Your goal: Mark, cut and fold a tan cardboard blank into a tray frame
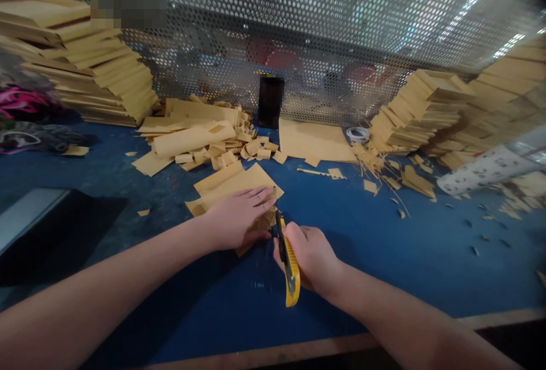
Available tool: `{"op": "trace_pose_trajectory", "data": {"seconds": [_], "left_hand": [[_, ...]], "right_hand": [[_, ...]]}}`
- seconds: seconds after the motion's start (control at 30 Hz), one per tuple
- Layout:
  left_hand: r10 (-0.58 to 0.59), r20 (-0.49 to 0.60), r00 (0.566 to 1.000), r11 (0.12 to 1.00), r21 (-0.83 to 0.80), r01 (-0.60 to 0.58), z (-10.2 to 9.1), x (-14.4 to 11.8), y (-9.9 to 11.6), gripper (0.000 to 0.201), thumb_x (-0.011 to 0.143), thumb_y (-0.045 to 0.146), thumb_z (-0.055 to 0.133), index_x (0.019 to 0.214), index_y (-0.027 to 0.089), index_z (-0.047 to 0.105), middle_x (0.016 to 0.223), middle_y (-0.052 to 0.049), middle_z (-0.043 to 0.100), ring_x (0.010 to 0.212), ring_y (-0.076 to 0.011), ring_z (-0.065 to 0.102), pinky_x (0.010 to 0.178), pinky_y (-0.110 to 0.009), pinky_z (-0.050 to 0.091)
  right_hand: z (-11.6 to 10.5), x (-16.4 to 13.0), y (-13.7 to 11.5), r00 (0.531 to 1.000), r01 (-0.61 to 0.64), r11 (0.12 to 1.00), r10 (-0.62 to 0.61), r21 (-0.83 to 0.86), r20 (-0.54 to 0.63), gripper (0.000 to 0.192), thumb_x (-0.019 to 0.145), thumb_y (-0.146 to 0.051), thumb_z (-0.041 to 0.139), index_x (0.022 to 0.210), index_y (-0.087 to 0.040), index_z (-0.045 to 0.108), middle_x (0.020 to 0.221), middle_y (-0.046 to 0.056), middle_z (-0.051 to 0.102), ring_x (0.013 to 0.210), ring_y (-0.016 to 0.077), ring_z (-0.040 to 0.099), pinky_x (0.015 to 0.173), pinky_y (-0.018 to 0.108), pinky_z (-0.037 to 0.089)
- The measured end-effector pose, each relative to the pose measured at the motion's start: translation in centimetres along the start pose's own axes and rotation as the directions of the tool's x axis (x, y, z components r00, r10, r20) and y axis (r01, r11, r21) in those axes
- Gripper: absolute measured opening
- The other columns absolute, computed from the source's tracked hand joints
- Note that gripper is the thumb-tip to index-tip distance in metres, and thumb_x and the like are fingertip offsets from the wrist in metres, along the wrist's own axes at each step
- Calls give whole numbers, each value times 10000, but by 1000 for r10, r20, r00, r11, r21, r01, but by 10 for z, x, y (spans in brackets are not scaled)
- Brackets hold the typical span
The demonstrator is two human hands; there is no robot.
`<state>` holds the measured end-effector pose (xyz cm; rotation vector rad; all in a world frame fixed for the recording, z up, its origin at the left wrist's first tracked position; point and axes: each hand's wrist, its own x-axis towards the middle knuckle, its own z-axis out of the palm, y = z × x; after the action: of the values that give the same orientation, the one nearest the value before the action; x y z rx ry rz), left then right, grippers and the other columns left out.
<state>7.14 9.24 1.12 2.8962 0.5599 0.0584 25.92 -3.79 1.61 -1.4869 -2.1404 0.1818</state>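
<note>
A person cuts tan card (232, 185) on a blue surface (384, 233). The left hand (236, 219) lies flat, fingers spread, pinning the card just above centre. The right hand (311, 256) has its grip closed round a yellow knife (289, 264), tip at the card's edge at 3 o'clock of the left hand. Best judged: keep the fingertips clear of the blade line and press the card firmly. Offcuts (213, 142) lie at 12 o'clock, stacks (85, 68) at 10 and 2.
</note>
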Motion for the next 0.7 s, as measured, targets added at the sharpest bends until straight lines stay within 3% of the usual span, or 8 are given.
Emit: {"op": "trace_pose_trajectory", "data": {"seconds": [0.23,0.43,0.53,0.7], "left_hand": [[-8,1,1000,1000,0,8,5,-2,-2,778,927,682,360,1500,160,296,1578,-115,194,1458,-274,188,1187,-403,171],[-102,-30,994,991,79,104,-10,-9,8,731,849,663,493,1387,167,484,1524,-124,344,1421,-320,272,1174,-461,193],[-130,-23,991,986,103,132,-16,-11,12,706,823,646,521,1316,142,554,1469,-161,417,1370,-329,366,1156,-449,261],[-144,-12,990,986,89,144,-13,-11,12,755,821,650,515,1357,119,520,1443,-188,436,1332,-346,416,1109,-436,360]], "right_hand": [[-16,6,1,997,-50,999,49,-20,-53,134,906,-266,466,790,-211,503,607,-6,551,501,138,531,498,258,387],[-19,19,19,983,-127,978,146,164,-109,145,913,-277,499,936,-212,627,724,28,642,623,183,631,580,291,495],[-14,26,29,989,-129,968,142,215,-44,139,890,-249,540,992,-223,630,864,35,675,720,177,657,654,283,527],[-7,31,36,992,-106,982,94,158,81,300,872,-111,495,1101,-251,629,990,34,661,883,178,637,768,270,498]]}}
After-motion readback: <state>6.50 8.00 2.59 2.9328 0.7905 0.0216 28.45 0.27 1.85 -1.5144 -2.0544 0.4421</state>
